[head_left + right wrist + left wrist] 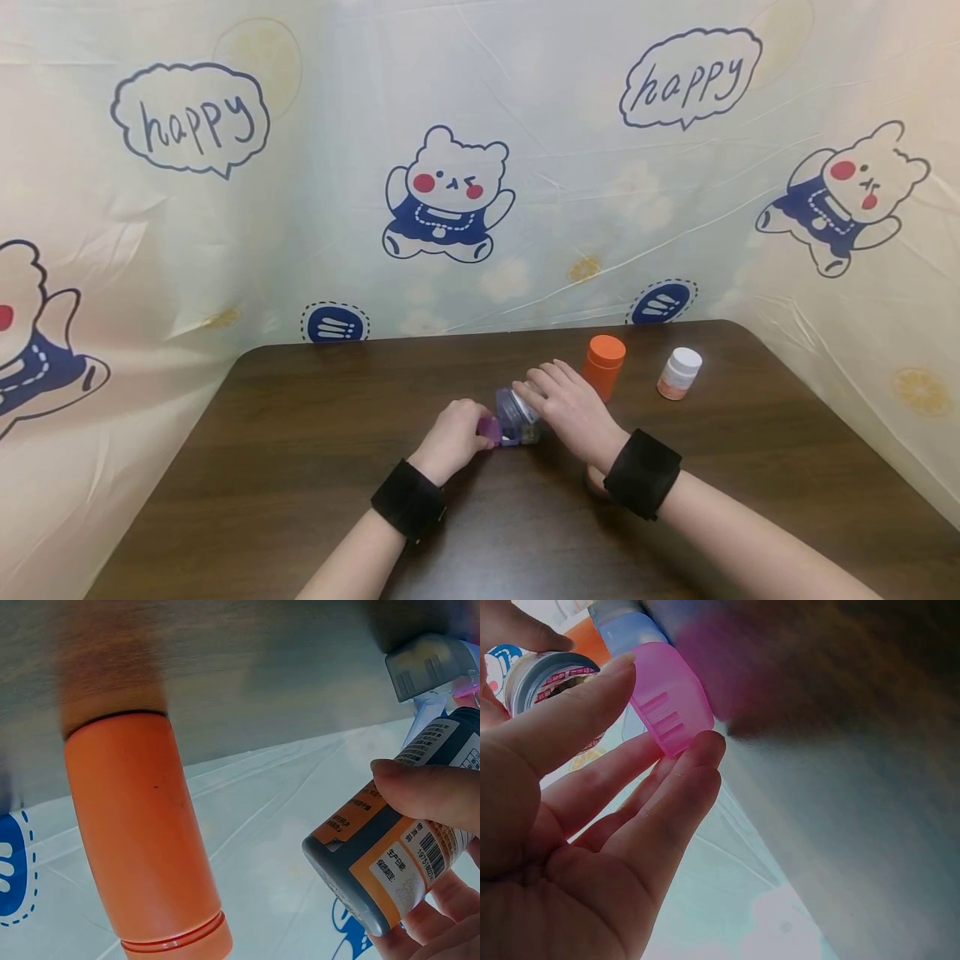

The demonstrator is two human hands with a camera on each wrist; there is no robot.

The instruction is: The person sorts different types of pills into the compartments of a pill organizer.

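My left hand pinches the pink end compartment of a small pill organizer between thumb and fingers. The organizer's blue-purple part sits on the table, and a grey translucent compartment shows in the right wrist view. My right hand grips a dark grey bottle with orange and white labels. It is tilted, its uncapped mouth toward the organizer and close over it. What is inside the bottle is mostly hidden.
Beyond my right hand stands an orange bottle with an orange lid. Farther right is a white-capped bottle. Under my right wrist a small round object is partly hidden. A patterned curtain hangs behind the dark wooden table.
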